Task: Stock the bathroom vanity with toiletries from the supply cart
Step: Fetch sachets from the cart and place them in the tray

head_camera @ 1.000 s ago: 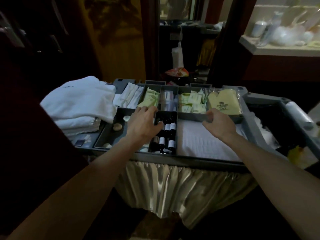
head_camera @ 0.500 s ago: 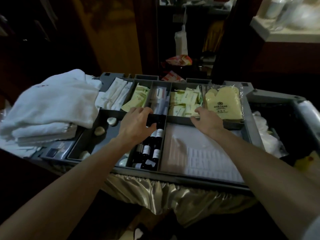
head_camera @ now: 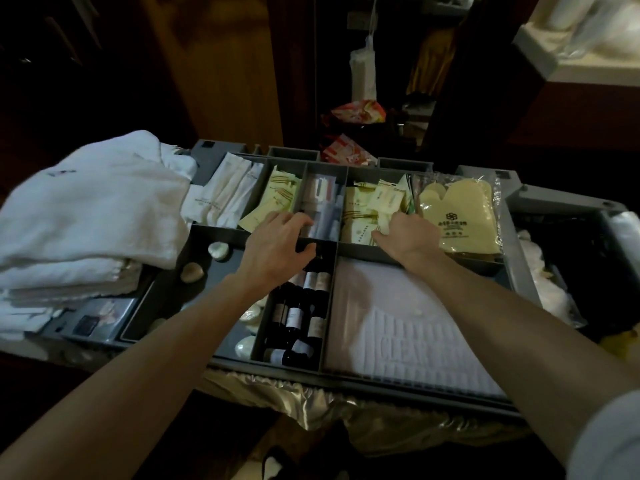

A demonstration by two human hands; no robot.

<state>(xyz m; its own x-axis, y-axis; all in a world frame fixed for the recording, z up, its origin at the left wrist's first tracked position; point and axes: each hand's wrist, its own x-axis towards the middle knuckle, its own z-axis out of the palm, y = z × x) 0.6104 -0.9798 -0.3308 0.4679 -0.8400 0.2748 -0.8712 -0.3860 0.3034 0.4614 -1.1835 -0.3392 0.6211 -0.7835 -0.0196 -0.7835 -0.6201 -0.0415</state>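
At the bottom centre, the grey cart [head_camera: 346, 375] holds dark bottles [head_camera: 301, 317] in a narrow box, beside a white mat [head_camera: 408, 327]. Above them, in the middle of the frame, the left hand [head_camera: 277, 249] reaches with loose, straight fingers to the tubes [head_camera: 322, 216]. The right hand [head_camera: 410, 237] bends its fingers into the yellow packets [head_camera: 363, 209]; whether it grips one, I cannot tell. White towels [head_camera: 90, 209] lie at the left.

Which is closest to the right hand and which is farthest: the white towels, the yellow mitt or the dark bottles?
Counting out from the right hand:
1. The mitt, just to the hand's right in the back row.
2. The bottles, to its left and nearer the person.
3. The towels, stacked far off to the left.
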